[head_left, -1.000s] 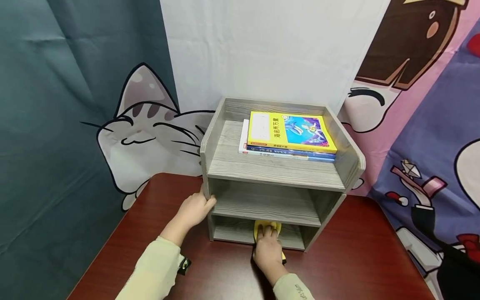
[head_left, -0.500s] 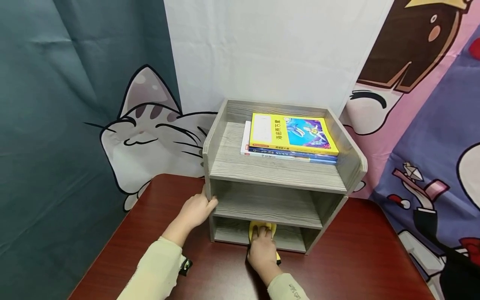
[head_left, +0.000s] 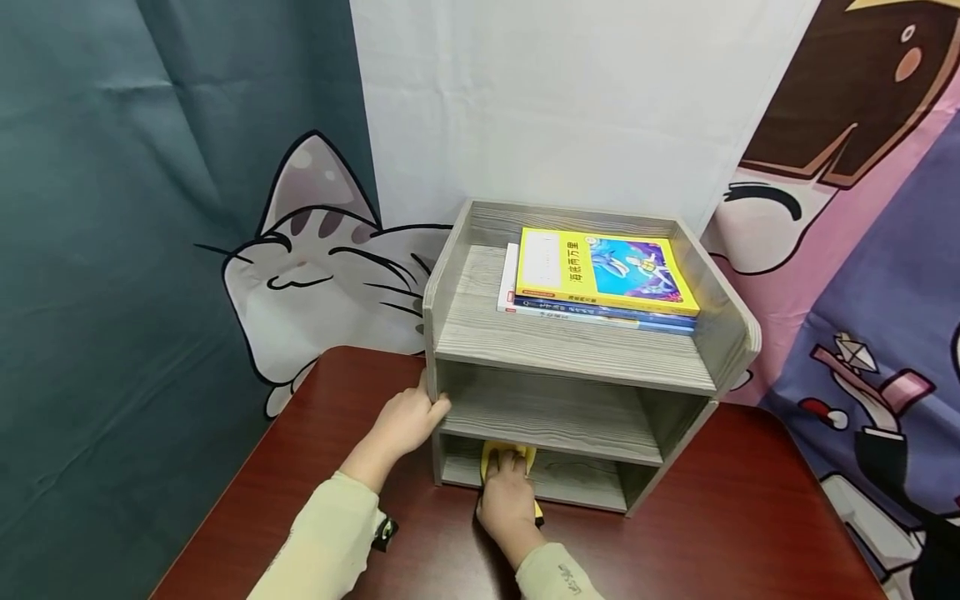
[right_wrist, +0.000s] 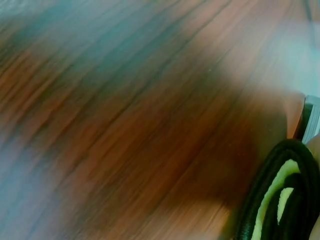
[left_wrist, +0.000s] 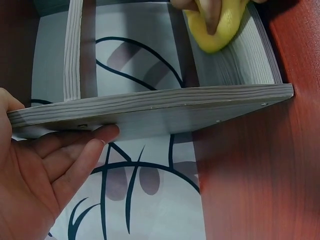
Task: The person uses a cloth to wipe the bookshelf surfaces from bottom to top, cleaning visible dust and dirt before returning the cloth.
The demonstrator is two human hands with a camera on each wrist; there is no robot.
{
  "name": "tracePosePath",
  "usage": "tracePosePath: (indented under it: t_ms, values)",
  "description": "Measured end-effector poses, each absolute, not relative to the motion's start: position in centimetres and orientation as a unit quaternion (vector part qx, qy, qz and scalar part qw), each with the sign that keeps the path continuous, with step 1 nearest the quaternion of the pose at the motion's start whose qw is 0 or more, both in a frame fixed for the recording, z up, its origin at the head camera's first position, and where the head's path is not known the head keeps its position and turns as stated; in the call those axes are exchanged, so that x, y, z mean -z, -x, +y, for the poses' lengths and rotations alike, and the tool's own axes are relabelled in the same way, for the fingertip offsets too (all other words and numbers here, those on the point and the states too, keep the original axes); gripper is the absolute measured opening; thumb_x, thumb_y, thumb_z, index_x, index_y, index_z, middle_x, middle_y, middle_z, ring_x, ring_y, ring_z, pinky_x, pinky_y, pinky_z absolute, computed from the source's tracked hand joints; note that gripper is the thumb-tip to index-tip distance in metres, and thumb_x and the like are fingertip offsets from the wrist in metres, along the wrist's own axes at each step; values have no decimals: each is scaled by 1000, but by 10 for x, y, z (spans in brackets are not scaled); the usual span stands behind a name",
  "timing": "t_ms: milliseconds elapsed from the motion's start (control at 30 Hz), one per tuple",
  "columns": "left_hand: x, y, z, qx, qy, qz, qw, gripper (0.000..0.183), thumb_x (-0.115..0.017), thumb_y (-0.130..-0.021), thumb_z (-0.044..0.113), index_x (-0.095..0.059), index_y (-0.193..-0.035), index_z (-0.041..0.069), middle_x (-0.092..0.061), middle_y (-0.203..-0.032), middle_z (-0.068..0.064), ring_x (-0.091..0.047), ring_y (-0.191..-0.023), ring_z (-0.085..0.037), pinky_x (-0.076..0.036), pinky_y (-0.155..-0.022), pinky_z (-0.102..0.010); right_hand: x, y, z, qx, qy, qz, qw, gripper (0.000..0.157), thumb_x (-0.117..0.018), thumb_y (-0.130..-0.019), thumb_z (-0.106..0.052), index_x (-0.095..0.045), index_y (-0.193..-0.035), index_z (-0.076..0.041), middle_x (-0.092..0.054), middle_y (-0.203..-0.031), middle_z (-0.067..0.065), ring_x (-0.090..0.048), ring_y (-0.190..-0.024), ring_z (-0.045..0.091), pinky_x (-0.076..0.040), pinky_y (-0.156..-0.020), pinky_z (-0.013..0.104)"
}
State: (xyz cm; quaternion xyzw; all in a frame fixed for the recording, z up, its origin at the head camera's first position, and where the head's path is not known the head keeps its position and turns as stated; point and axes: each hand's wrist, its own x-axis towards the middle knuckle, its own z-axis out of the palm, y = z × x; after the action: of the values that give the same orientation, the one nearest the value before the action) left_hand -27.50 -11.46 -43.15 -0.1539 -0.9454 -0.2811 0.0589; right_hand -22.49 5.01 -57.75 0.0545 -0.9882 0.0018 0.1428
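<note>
A grey wood-grain desk shelf [head_left: 577, 354] stands on the table. My left hand [head_left: 408, 421] grips its left side panel, the thumb at the front edge and the fingers along the outer face, as the left wrist view shows. My right hand [head_left: 508, 500] reaches into the lowest compartment, toward its left end, and holds a yellow cloth [left_wrist: 222, 30] with black trim against the bottom board. Part of the cloth sticks out beside the palm. In the right wrist view the hand is mostly out of frame; a rolled black-and-yellow edge [right_wrist: 272, 195] shows at lower right.
Several stacked books [head_left: 600, 275], a yellow one uppermost, lie on the top level. The dark red table [head_left: 712, 533] runs round the shelf. Behind are a white curtain [head_left: 555, 100] and cartoon-printed cloth. A small black patch [head_left: 384, 533] shows at the left cuff.
My right hand has slid left along the lowest compartment with the cloth. The left hand keeps its hold on the panel. The head view has shifted slightly, so the scene sits further right.
</note>
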Motion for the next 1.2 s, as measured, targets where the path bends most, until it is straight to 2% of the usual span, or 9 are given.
tracePosePath:
  t_ms: [133,300,367,533,767,933,1033,1200]
  values:
    - [430,275,-113,282,150,-946,59,28,-44,-91,28,-47,-96,1,-52,-62,-8,-49,-53,-21,-41,-52,-39,577,227,44,5,-62,-989,135,66,-70,-66,-27,-54,-123,0,-45,-116,23,-45,-99,39,-48,-54,40]
    - [431,273,-109,285,152,-945,48,26,-43,-91,29,-46,-85,5,-49,-59,-7,-46,-53,-20,-40,-52,-38,577,229,37,22,-55,-991,118,67,-70,-68,-32,-53,-125,-2,-45,-119,22,-45,-101,37,-47,-58,40]
    - [432,273,-108,286,153,-945,45,26,-42,-91,30,-47,-86,5,-49,-59,-6,-46,-54,-20,-40,-53,-38,578,229,35,27,-50,-992,112,67,-70,-68,-33,-54,-125,-2,-44,-120,21,-44,-102,37,-47,-60,40]
    - [433,272,-109,288,146,-945,48,31,-44,-91,29,-48,-100,-1,-51,-62,-8,-48,-55,-21,-41,-54,-38,579,231,27,27,-51,-992,115,63,-69,-69,-34,-56,-122,-2,-44,-118,22,-45,-103,38,-47,-60,40]
    - [434,271,-111,287,144,-945,58,30,-45,-91,28,-49,-98,-1,-56,-66,-11,-51,-57,-22,-44,-57,-41,579,233,12,21,-40,-992,117,66,-70,-66,-35,-56,-122,-3,-44,-118,22,-44,-101,36,-47,-59,41]
    - [433,270,-111,289,146,-945,53,39,-45,-92,28,-46,-111,-5,-53,-63,-9,-49,-54,-20,-42,-53,-39,577,236,1,13,-45,-994,95,67,-70,-69,-38,-55,-124,-2,-43,-122,22,-44,-106,36,-48,-61,41]
    - [433,270,-111,293,146,-944,51,42,-45,-92,28,-45,-116,-6,-54,-64,-9,-50,-54,-20,-42,-53,-38,576,237,-2,-10,-49,-994,99,66,-71,-69,-36,-55,-123,-2,-44,-122,22,-44,-108,36,-49,-60,39]
    - [431,272,-112,294,144,-943,57,38,-46,-92,28,-47,-111,-4,-54,-63,-9,-51,-55,-21,-43,-54,-39,572,238,-3,-115,-44,-985,122,62,-73,-66,-26,-57,-121,-2,-45,-118,22,-45,-106,40,-50,-59,40]
